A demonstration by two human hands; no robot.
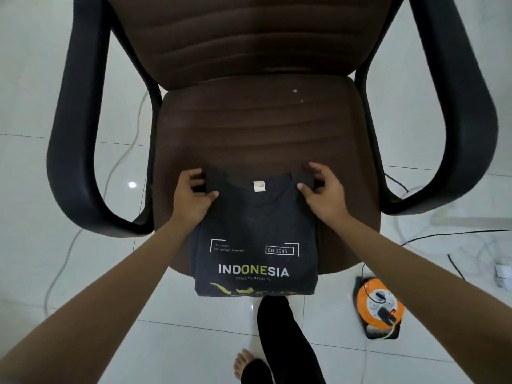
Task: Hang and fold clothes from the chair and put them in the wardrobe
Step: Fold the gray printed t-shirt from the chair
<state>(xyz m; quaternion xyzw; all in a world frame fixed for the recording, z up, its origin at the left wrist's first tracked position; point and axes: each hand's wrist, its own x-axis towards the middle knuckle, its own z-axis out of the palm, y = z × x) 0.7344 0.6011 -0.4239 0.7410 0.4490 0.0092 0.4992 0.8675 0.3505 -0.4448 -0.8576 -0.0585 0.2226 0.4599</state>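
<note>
A dark grey T-shirt (256, 234) printed "INDONESIA" lies folded into a narrow rectangle on the front of the brown chair seat (249, 128), its lower edge hanging over the seat's front. My left hand (194, 195) pinches the shirt's top left corner by the shoulder, thumb on top. On the other side of the collar, my right hand (322, 192) grips the top right corner in the same way. A white label shows inside the collar between the hands.
The chair has black armrests, the left one (74, 151) and the right one (457, 134), and a brown backrest. An orange cable reel (379, 309) stands on the white tiled floor at the right, with cables trailing around. My leg and bare foot (246, 364) are below the seat.
</note>
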